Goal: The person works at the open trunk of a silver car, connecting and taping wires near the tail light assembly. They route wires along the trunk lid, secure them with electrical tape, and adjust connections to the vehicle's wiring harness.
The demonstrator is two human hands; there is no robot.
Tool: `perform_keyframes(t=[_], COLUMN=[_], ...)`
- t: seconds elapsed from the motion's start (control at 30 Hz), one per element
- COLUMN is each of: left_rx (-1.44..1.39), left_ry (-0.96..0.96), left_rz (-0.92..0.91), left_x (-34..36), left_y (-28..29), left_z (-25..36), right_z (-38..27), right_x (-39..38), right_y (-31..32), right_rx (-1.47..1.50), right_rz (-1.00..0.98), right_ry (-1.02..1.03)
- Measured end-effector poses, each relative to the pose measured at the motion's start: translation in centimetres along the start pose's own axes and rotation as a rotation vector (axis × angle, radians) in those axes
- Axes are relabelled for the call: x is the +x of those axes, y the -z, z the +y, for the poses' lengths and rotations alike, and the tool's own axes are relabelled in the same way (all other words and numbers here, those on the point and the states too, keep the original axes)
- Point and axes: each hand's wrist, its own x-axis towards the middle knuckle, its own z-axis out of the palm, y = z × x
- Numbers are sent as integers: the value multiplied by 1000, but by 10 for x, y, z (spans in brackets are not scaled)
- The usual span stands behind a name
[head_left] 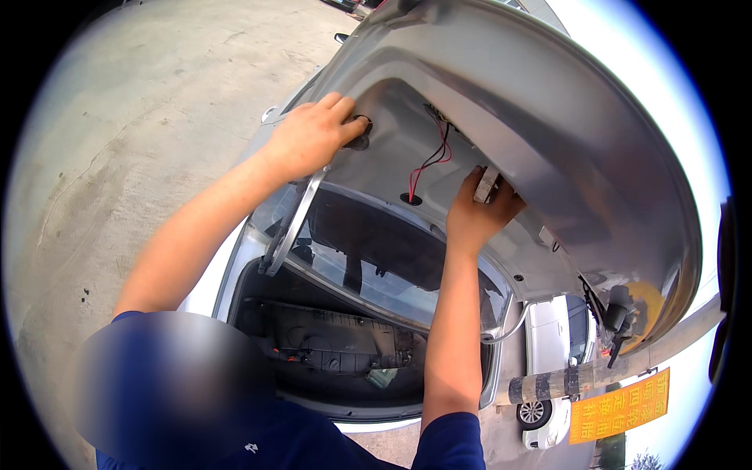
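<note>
The raised trunk lid (548,110) of a silver car fills the upper right, its bare inner panel towards me. My left hand (309,137) is closed at the panel's left side, fingers curled at a dark opening with a small black piece (359,142); what they grip is partly hidden. My right hand (479,215) reaches up further right, its fingers around a small, pale rectangular block (486,186) against the lid. Between the hands, red and black wires (431,160) run from an opening in the panel to a round black grommet (411,199).
Below the lid lies the open trunk, with a black trim panel (337,341) inside. A metal hinge arm (301,215) stands on the left, near my left forearm. A white car (548,337), a pole (560,381) and a yellow sign (623,407) are to the right.
</note>
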Motion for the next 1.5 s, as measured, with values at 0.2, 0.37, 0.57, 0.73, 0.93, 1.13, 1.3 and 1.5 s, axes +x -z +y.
perform_keyframes(t=[0.2,0.37,0.57,0.73,0.93,1.13,1.3,1.5], left_rx=[-53,-129,-187,-261,-322,-332,-356,-500], left_ry=[92,166,196,194,216,220,271,429], left_rz=[17,93,154,168,135,97,70,108], left_x=[-2,-5,-12,-9,-7,-6,-4,-2], left_y=[-8,-13,-9,-8,-10,-4,-2,-7], left_z=[8,15,19,19,19,15,16,16], right_z=[31,13,-6,-3,14,7,1,9], right_x=[0,19,55,80,91,103,97,99], right_y=[15,20,25,25,20,13,14,13], right_rx=[15,135,594,650,650,570,434,413], right_rz=[-151,-326,-770,-850,-948,-1021,-967,-972], right_ry=[39,-133,-694,-673,-669,-721,-695,-669])
